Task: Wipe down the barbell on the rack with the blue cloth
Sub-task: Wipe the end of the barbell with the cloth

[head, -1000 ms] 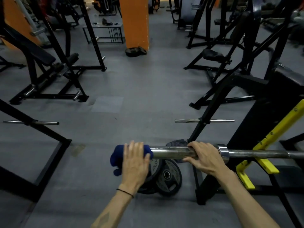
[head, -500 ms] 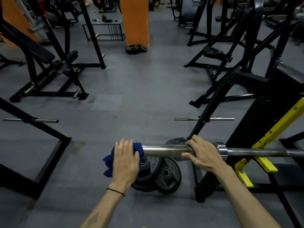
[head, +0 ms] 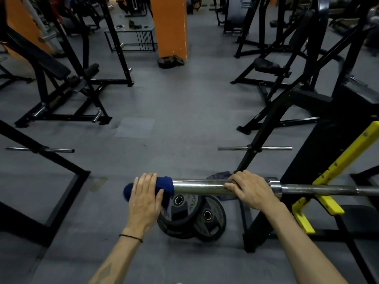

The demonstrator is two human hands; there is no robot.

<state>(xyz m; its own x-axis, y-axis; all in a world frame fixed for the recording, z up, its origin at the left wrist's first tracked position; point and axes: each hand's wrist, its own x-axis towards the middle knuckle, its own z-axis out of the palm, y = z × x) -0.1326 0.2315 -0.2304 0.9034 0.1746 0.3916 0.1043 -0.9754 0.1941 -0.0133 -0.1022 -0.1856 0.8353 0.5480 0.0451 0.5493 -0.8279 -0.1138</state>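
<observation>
While curled over the barbell (head: 201,186), right hand (head: 251,190); left hand (head: 146,198) fingers straight, together, on blue cloth (head: 164,184).

Left hand (head: 146,196) and blue cloth (head: 164,184) now farther left, at the barbell (head: 202,186) sleeve end.
</observation>
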